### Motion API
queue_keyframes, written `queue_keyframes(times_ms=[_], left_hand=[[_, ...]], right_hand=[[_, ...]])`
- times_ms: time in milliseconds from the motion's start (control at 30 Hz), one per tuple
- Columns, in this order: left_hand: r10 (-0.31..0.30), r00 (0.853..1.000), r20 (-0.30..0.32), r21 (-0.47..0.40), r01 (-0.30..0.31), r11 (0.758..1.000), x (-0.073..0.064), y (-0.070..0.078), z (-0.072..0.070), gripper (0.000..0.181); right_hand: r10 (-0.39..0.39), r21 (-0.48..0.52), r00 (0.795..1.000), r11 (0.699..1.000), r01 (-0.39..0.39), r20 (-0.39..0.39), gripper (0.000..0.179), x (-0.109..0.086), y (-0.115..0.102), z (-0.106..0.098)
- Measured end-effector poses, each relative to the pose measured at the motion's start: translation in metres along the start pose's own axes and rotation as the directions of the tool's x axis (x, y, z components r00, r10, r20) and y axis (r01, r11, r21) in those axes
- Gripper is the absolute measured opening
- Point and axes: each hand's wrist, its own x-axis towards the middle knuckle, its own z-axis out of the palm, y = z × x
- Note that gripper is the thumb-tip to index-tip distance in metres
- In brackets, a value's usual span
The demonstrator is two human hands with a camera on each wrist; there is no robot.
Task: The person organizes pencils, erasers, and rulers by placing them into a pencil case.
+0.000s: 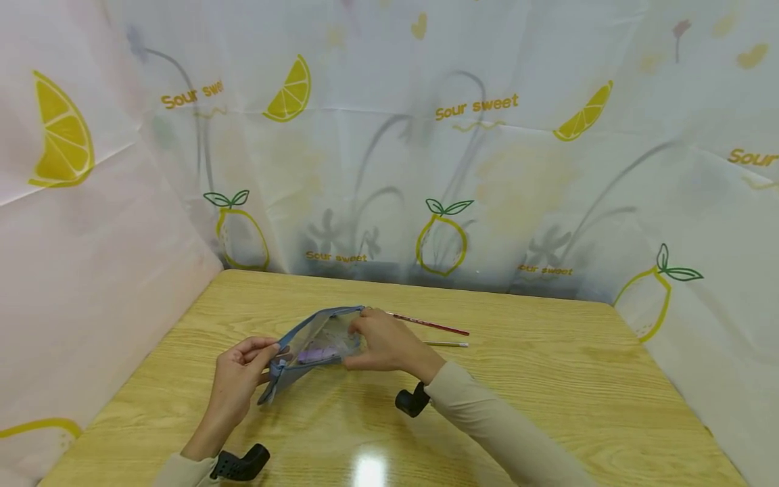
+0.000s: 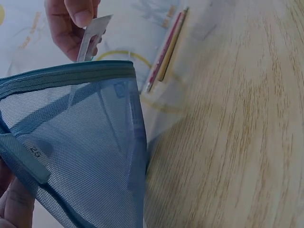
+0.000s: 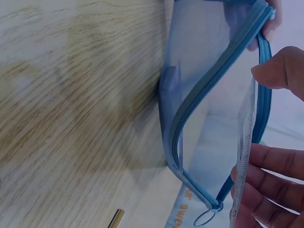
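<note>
One blue mesh pouch (image 2: 90, 142) is held with its zipped mouth spread, left of the middle of the worktop (image 1: 548, 379), between the far and near edges; whether its base is rested on the wood cannot be told. Its left end is pinched by the left hand (image 1: 237, 379), thumb against fingers. By the right hand (image 1: 389, 341) a thin clear set square (image 3: 245, 137) is gripped between thumb and fingertips, right at the mouth; whether the rim is also touched by that hand is not clear. Something purple (image 1: 316, 354) is seen within the pouch. To the right, toward the far edge, a red pencil (image 1: 435, 325) and a gold pencil (image 1: 447, 344) are left lying on the worktop, untouched.

The step in hand is judged to be the passing of the set square through the mouth, more likely inward, though the direction cannot be settled from one moment. If it is being packed, it needs to be tipped lengthwise and lowered clear of the zip, with the left end held steady; its pointed corner could be snagged on the mesh. The pencils would then be left to be gathered.
</note>
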Motion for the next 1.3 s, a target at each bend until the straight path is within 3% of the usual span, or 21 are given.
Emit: queue_keyframes(times_ms=[300, 467, 533, 667, 867, 1033, 1167, 1300], left_hand=[[0.025, 1.0, 0.008, 0.035, -0.025, 0.999, -0.001, 0.0, -0.001, 0.027], [0.023, 1.0, 0.013, 0.044, -0.023, 0.999, -0.002, 0.0, -0.002, 0.028], [0.02, 1.0, 0.013, 0.044, -0.021, 0.999, -0.002, 0.001, -0.003, 0.028], [0.026, 1.0, 0.01, 0.059, -0.026, 0.998, -0.004, 0.002, -0.003, 0.028], [0.033, 0.999, 0.006, 0.052, -0.033, 0.998, -0.004, 0.004, -0.004, 0.027], [0.027, 1.0, 0.006, 0.039, -0.027, 0.999, -0.004, 0.004, -0.003, 0.028], [0.029, 1.0, -0.002, 0.039, -0.029, 0.999, -0.004, 0.004, -0.003, 0.028], [0.037, 0.999, -0.007, 0.023, -0.037, 0.999, -0.003, 0.003, -0.003, 0.028]], right_hand=[[-0.019, 0.039, 1.0, 0.999, 0.019, 0.021, 0.042, 0.017, -0.006, 0.003], [-0.064, 0.072, 0.997, 0.996, 0.061, 0.034, 0.023, 0.028, -0.008, 0.01], [-0.073, 0.093, 0.996, 0.993, 0.068, 0.051, 0.036, 0.031, -0.01, 0.012], [-0.062, 0.118, 0.995, 0.992, 0.053, 0.076, 0.049, 0.035, -0.012, 0.015], [-0.048, 0.11, 0.996, 0.993, 0.04, 0.07, 0.044, 0.04, -0.015, 0.018], [-0.017, 0.103, 0.993, 0.995, 0.005, 0.117, 0.04, 0.044, -0.017, 0.023], [0.025, 0.068, 0.991, 0.997, -0.034, 0.132, 0.026, 0.045, -0.019, 0.025], [0.047, 0.053, 0.989, 0.997, -0.055, 0.139, 0.032, 0.046, -0.019, 0.027]])
